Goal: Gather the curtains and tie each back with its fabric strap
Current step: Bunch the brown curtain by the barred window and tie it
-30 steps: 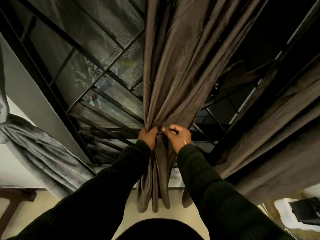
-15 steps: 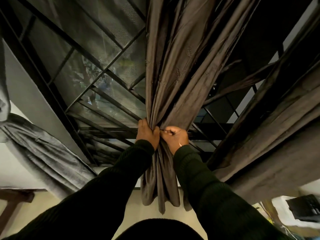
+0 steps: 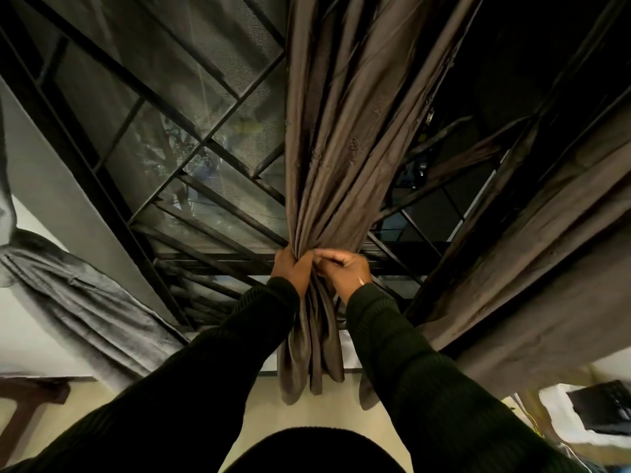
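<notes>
Brown curtain (image 3: pixel 327 158) gathered in front of window grille (image 3: pixel 191 158). Left hand (image 3: pixel 290 269) clamps bunch; right hand (image 3: pixel 345 271) fingers pinch at same neck, strap not discernible. Risk: loosened grip lets folds fan out before knot closes.

Brown curtain (image 3: pixel 336 138) gathered into a tight bunch before a barred, meshed window (image 3: pixel 191 138). Left hand (image 3: pixel 293 268) gripping the bunch at its narrowest; right hand (image 3: pixel 345 271) touching it there, fingers curled at the folds. Loose curtain end hanging below. Further curtains at far left (image 3: pixel 78 302) and right (image 3: pixel 532 268).
</notes>
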